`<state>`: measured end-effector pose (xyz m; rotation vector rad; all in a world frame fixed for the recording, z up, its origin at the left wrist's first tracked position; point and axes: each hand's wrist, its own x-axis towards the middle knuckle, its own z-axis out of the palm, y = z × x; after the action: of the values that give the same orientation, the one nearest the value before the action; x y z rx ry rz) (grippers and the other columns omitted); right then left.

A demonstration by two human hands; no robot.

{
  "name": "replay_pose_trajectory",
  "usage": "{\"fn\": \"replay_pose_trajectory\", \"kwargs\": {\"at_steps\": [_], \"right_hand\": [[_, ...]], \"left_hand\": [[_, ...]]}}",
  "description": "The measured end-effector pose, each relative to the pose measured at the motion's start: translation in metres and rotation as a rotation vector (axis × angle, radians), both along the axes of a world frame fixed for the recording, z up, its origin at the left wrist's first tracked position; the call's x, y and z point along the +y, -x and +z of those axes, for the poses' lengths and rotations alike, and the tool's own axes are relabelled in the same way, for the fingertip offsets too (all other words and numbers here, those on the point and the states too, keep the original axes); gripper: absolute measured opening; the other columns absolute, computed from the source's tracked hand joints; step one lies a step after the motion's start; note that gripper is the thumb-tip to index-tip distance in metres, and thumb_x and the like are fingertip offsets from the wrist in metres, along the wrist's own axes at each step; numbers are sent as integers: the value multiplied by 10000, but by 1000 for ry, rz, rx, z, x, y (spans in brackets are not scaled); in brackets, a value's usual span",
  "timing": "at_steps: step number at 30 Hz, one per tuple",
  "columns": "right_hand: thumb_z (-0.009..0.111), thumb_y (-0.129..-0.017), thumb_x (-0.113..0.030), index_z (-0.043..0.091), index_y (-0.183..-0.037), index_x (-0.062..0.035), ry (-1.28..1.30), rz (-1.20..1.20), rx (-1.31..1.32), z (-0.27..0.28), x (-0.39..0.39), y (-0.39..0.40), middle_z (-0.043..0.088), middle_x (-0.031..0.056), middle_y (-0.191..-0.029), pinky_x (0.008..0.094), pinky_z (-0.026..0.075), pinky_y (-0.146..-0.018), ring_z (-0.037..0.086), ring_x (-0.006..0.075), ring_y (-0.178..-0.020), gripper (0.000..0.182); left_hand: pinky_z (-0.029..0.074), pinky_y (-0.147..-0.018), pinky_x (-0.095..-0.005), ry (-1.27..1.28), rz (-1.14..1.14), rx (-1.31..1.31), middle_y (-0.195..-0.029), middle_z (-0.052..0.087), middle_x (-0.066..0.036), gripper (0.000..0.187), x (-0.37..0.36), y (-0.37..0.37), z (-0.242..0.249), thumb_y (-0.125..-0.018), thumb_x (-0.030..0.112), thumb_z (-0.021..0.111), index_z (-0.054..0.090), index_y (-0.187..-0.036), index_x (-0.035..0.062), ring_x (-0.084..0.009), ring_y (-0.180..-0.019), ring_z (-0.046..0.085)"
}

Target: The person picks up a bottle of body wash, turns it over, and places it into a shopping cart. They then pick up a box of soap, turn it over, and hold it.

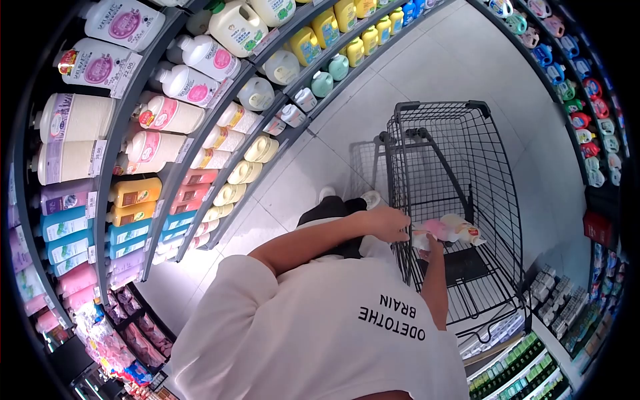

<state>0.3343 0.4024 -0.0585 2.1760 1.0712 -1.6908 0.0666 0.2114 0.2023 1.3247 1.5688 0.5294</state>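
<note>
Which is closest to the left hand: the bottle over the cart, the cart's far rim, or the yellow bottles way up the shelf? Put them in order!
From the left hand:
1. Bottle, just beside it, over the cart.
2. Cart's far rim, ahead.
3. Yellow bottles, far up the shelves.

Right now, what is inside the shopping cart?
The shopping cart basket looks bare through the wire. A white and pink bottle is at its near rim, held by the right hand, with the left hand beside it. The near corner is hidden behind them.
</note>
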Motion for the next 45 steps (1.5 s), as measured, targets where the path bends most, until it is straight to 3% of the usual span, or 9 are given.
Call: {"fn": "replay_pose_trajectory", "kwargs": {"at_steps": [3, 4, 12, 21, 25, 29, 37, 41, 45], "right_hand": [[688, -689, -414, 455, -1165, -63, 15, 45, -4, 15, -3, 4, 514, 148, -1077, 444, 494, -602, 556, 324, -869, 635], [687, -690, -422, 452, -1167, -64, 21, 67, -7, 18, -6, 7, 512, 148, -1080, 445, 495, -608, 556, 325, -871, 641], [669, -675, -553, 454, -1156, -47, 2, 258, -76, 44, -19, -11, 504, 138, -1060, 442, 492, -646, 565, 336, -832, 731], [602, -774, -363, 547, -955, -18, -355, 570, -117, 164, -5, -41, 587, 131, -877, 426, 469, -610, 590, 296, -776, 393], [583, -791, -269, 565, -835, -10, -851, 1044, -41, 169, -7, -73, 608, 166, -777, 428, 460, -650, 594, 329, -776, 263], [560, -821, -206, 560, -831, -30, -1059, 1175, 67, 167, -24, -105, 594, 116, -692, 367, 464, -582, 606, 260, -588, 177], [508, -825, -166, 543, -819, -22, -1197, 1149, -32, 203, -56, -104, 579, 227, -758, 505, 412, -644, 546, 424, -751, 149], [537, -802, -149, 537, -810, -36, -1278, 1077, 6, 232, -62, -81, 579, 186, -755, 471, 427, -604, 551, 394, -742, 113], [569, -788, -195, 514, -882, -19, -1226, 1177, 220, 316, -107, -80, 588, 185, -757, 455, 449, -660, 574, 363, -757, 206]], "left_hand": [[440, -770, -419, -35, -7, 24, -941, 569, -189, 401, -6, -3, 6, -835, 349, 528, 531, -1041, 6, -355, -887, 556], [448, -759, -411, -58, 16, 25, -924, 572, -206, 402, -10, -3, 9, -796, 361, 548, 550, -947, -11, -355, -880, 561], [417, -820, -392, -77, 149, 30, -997, 553, -185, 401, -81, -4, 35, -828, 317, 549, 513, -1074, 2, -335, -959, 525], [433, -745, -397, -216, 60, -48, -940, 565, -175, 420, -145, -49, 24, -850, 379, 493, 521, -1017, -5, -333, -857, 549], [426, -747, -395, -114, 37, -123, -918, 562, -155, 421, -165, -77, 17, -850, 365, 491, 508, -1036, -13, -318, -871, 542], [421, -807, -374, -94, 58, -119, -991, 564, -156, 430, -185, -95, 15, -852, 361, 493, 503, -1067, -11, -304, -946, 534], [408, -847, -356, -29, 102, -103, -1061, 552, -161, 450, -194, -102, 38, -851, 370, 509, 501, -1095, -8, -279, -1010, 526], [428, -826, -320, 65, 199, -194, -1017, 595, -150, 416, -185, -111, 35, -854, 341, 519, 523, -1105, 9, -260, -966, 565], [429, -840, -306, 94, 177, -235, -1006, 603, -148, 368, -168, -144, 31, -854, 287, 541, 533, -1088, 3, -225, -973, 568]]}}
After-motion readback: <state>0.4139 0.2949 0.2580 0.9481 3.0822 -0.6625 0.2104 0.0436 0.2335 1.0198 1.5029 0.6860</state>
